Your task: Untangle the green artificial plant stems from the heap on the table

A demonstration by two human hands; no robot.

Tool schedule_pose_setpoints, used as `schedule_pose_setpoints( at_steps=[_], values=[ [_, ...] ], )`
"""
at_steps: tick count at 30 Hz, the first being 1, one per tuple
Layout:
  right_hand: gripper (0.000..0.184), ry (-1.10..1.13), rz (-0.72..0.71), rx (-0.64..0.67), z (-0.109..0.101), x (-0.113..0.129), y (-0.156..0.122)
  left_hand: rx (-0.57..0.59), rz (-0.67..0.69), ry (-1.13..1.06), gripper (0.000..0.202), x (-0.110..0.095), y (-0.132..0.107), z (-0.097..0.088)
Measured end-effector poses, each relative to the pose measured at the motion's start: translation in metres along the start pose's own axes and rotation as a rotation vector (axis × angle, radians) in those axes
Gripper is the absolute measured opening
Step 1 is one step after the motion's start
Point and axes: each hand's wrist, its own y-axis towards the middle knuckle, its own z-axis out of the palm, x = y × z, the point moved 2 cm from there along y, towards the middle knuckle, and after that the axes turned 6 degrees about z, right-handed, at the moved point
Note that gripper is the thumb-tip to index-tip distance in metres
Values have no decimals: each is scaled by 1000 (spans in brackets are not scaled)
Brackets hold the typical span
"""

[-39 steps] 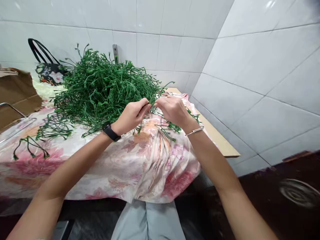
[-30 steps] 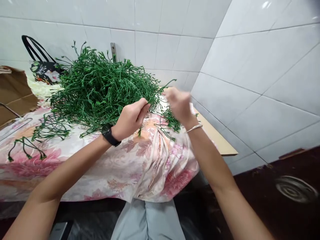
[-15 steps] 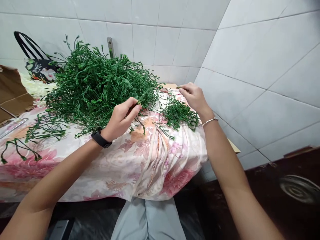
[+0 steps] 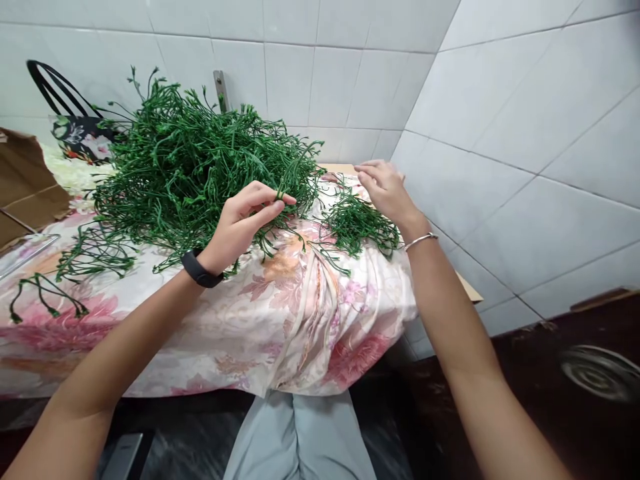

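My left hand (image 4: pixel 253 217) pinches a thin green plastic flower stem (image 4: pixel 281 195) between thumb and fingers, in front of a big tangled heap of green stems (image 4: pixel 195 167). Over the far edge of a smaller bunch of stems (image 4: pixel 361 225), my right hand (image 4: pixel 387 190) is raised with its fingers stretched and slightly apart. I see nothing between them, though the fingertips are a little blurred. Both piles lie on a floral cloth (image 4: pixel 240 327) draped over the table.
Loose stems (image 4: pixel 47 297) lie at the left front. A cardboard box (image 4: pixel 25 183), pale flowers (image 4: pixel 75 175) and a dark floral bag (image 4: pixel 83 137) stand at the left. Tiled walls (image 4: pixel 500 120) close off the back and right. A round metal object (image 4: pixel 597 373) is at the lower right.
My right hand's fingers have opened from a pinch on a small piece, which no longer shows in them. My left hand has turned slightly, still pinching a stem.
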Motion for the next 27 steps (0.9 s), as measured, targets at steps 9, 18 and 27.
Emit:
schedule_pose_setpoints(
  at_steps=[9,18,27],
  values=[
    [33,521,-165,513,-7,93,-7,-115,-99,-122,13,2,10,-11],
    [16,854,-133,497,20,115,2,56,-17,-46,7,-3,54,-17],
    [17,1026,11,346,39,94,-10,121,-17,74,29,12,31,-11]
  ],
)
